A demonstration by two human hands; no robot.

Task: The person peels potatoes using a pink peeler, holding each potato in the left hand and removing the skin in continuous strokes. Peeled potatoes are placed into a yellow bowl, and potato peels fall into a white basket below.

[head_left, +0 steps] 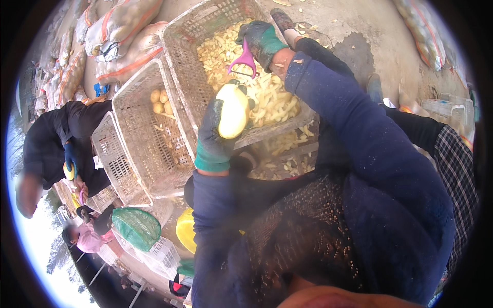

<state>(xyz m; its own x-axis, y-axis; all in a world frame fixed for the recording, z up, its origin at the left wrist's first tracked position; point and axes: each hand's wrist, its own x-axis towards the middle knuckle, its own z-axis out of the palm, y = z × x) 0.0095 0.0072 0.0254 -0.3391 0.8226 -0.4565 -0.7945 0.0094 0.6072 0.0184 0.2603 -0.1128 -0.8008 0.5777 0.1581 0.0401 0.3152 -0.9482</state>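
Observation:
My left hand, in a dark glove with a green cuff, holds a pale peeled potato upright in its fingers. Above it and to the right, my right hand, gloved alike, is closed on a purple Y-shaped peeler. The peeler's blade end points down toward the potato, with a small gap between them. Both hands are over a large plastic crate that holds a heap of potato peelings.
Another crate at the left holds several unpeeled potatoes. Filled mesh sacks lie at the upper left. A co-worker at the left holds a potato and peeler. Another person's checked garment shows at the right.

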